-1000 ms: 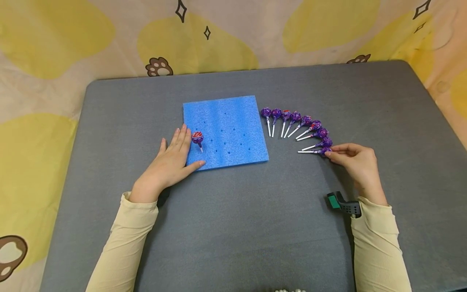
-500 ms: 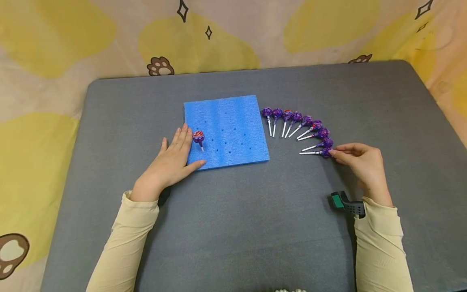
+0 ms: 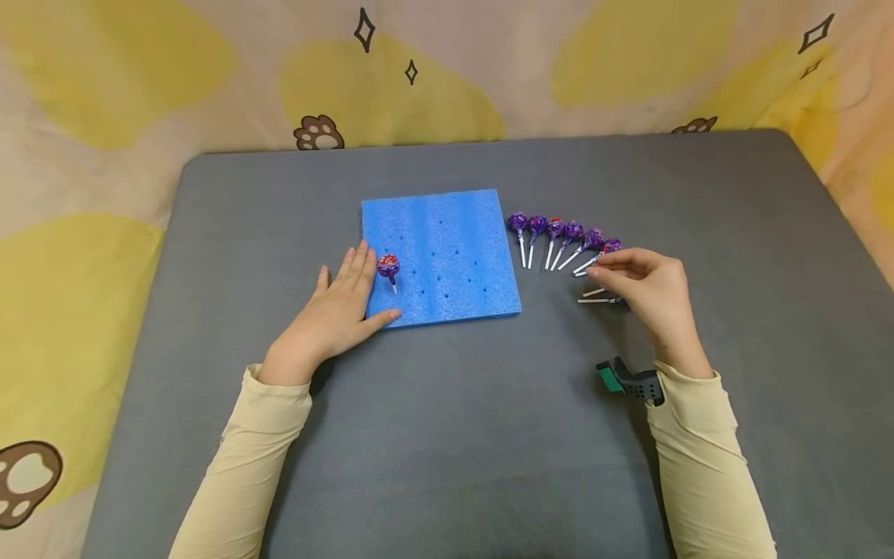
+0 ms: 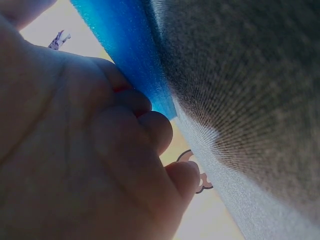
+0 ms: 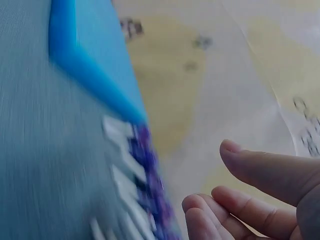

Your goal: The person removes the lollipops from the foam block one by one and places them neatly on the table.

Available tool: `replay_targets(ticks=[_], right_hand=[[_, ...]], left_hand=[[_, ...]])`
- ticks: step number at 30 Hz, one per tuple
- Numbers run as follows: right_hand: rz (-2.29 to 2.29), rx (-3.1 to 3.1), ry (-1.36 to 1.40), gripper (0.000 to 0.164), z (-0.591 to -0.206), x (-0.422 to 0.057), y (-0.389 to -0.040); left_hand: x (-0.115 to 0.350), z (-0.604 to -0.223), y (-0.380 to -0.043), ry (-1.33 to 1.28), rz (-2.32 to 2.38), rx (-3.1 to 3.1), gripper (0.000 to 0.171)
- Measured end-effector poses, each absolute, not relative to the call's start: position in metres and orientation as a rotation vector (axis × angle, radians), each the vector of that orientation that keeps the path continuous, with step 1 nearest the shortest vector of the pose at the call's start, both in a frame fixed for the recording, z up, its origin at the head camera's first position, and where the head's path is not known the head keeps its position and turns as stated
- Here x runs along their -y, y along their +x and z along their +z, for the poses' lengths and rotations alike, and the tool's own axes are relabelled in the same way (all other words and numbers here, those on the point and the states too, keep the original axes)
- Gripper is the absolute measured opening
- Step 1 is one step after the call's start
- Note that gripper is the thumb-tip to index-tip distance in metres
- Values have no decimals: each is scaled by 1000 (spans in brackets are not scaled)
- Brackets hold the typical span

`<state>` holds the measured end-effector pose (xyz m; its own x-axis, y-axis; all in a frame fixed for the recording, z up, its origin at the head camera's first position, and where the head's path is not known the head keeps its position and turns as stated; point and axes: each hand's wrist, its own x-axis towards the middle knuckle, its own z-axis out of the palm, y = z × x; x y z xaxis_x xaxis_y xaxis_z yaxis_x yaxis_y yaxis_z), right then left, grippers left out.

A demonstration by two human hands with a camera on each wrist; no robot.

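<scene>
In the head view, my left hand lies with straight fingers along the left edge of a blue foam board dotted with small holes. Its thumb reaches over the front edge. Beside those fingers, one purple-and-red wrapped lollipop stands upright in the board by its stick. My right hand hovers over the right end of a curved row of lollipops, hiding some heads. The right wrist view shows the thumb apart from the fingers, with nothing between them.
A grey-covered table bears everything. Behind it hangs a yellow-and-cream patterned cloth. A black-and-green wrist device juts from my right cuff, low over the table.
My right hand has left the nearest lollipop's head and moved left and away from me, over the row. My left hand stays on the board. The view has shifted slightly.
</scene>
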<state>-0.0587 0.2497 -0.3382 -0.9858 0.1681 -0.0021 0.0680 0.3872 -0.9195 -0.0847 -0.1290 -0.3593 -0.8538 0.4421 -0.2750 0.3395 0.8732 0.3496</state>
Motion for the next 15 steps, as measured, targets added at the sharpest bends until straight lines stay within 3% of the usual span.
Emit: replay_targets(ticks=[7, 15], right_hand=[[1652, 2730, 1, 32, -333, -194, -77], [1708, 2741, 240, 24, -323, -132, -95]], left_hand=[[129, -359, -84, 576, 406, -2702, 91], [132, -358, -83, 579, 413, -2713, 91]])
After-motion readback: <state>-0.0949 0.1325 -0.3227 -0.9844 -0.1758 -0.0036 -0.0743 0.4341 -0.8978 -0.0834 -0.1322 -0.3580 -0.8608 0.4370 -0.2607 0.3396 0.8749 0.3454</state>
